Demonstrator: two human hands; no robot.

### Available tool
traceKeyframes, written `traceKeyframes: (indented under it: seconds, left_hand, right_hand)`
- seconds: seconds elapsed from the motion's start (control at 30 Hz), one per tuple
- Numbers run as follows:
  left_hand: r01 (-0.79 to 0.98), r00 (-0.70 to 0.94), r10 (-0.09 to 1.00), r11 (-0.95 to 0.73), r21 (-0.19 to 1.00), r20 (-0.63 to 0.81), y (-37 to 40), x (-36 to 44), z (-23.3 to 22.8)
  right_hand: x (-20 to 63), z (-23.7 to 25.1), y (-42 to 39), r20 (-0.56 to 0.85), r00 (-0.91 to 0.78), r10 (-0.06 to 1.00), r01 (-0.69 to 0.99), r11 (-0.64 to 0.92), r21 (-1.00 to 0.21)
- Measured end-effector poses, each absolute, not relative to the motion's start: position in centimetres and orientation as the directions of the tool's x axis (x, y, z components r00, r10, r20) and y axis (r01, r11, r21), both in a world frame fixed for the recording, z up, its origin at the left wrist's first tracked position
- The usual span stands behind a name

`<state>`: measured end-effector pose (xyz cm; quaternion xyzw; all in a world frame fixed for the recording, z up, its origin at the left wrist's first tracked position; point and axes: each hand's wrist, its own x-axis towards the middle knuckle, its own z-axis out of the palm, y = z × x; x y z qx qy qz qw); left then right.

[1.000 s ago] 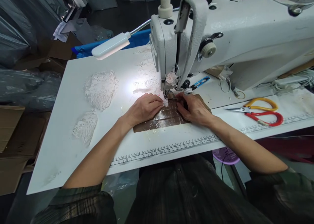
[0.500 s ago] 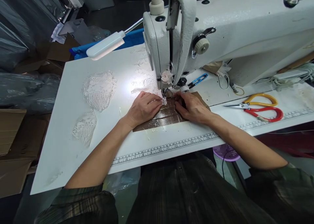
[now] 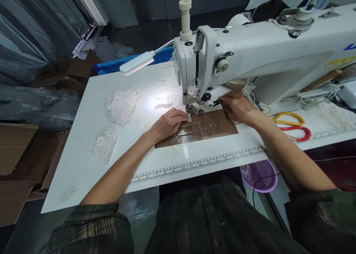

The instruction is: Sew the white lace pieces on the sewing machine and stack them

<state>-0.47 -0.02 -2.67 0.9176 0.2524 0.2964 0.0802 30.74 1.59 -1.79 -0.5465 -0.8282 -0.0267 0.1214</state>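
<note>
My left hand [image 3: 169,123] pinches a small white lace piece [image 3: 189,117] just under the presser foot [image 3: 191,109] of the white sewing machine [image 3: 250,57]. The lace lies at the top left corner of a brown taped patch [image 3: 205,129] on the white table [image 3: 91,172]. My right hand [image 3: 236,106] is off to the right of the needle. It is closed over the thread snips [image 3: 216,102], of which only the dark tip shows past my fingers.
A gooseneck lamp [image 3: 137,62] lights the needle area. Two larger lace pieces [image 3: 122,103] [image 3: 105,144] lie to the left. Yellow scissors [image 3: 289,116] and red scissors [image 3: 299,133] lie to the right. A purple basket [image 3: 260,174] is under the table and cardboard boxes [image 3: 16,150] stand left.
My right hand left the brown patch and moved right and back onto the thread snips. My left hand stays on the lace. My head pulled back and up.
</note>
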Motion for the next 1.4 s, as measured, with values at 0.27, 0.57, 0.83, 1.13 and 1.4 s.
traceKeyframes:
  seconds: [0.27,0.57,0.83,1.13,1.4]
  left_hand:
    - [0.526,0.416,0.847,-0.52,0.673,0.33,0.2,0.9,-1.9]
    - [0.374,0.401,0.913,-0.234,0.897,0.071,0.8,0.4,-1.5]
    - [0.238,0.439,0.898,-0.153,0.959,0.034,1.3,-0.3,-1.4]
    - [0.194,0.43,0.903,-0.08,0.978,-0.012,1.5,-0.1,-1.3]
    - [0.254,0.435,0.9,-0.108,0.961,-0.014,1.7,-0.2,-1.5]
  right_hand:
    - [30.4,-1.3,-1.7,0.312,-0.389,0.867,0.908,0.418,-0.029]
    - [26.0,-1.5,-4.5,0.164,-0.43,0.888,0.691,0.44,-0.573]
    - [21.8,-1.0,-1.7,0.14,-0.39,0.91,0.83,0.414,-0.374]
    - [20.8,-1.5,-1.2,0.155,-0.422,0.893,0.875,0.446,-0.188]
    - [19.6,-0.8,-0.9,0.043,-0.38,0.924,0.9,0.381,-0.211]
